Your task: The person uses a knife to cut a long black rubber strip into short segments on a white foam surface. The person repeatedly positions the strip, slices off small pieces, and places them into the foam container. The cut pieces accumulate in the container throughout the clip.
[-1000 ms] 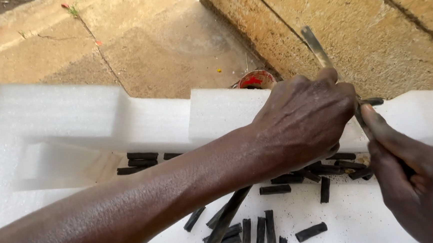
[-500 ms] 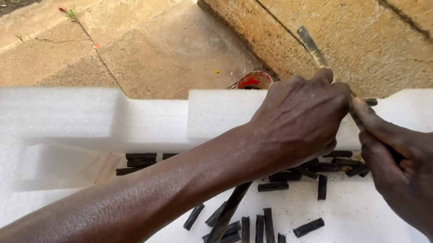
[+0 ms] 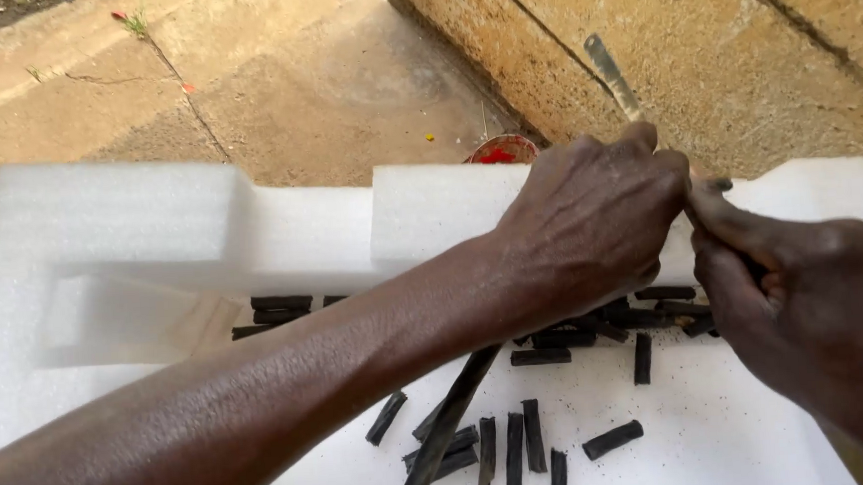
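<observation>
Gripping thin blade (image 3: pixel 609 74) over white foam (image 3: pixel 252 243)

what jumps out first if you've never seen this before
Two hands meet at upper right: the left hand and right hand grip a thin blade jutting toward the stone wall. Beneath them, short black stick pieces lie scattered on white foam.

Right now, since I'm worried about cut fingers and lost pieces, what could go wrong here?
The left hand grips the thin grey metal blade, and the right hand meets it with its fingertips close to the blade; a slip could likely nick skin.

The short black cut stick pieces lie loose on the white foam slab; an arm sweep might scatter them.
</observation>
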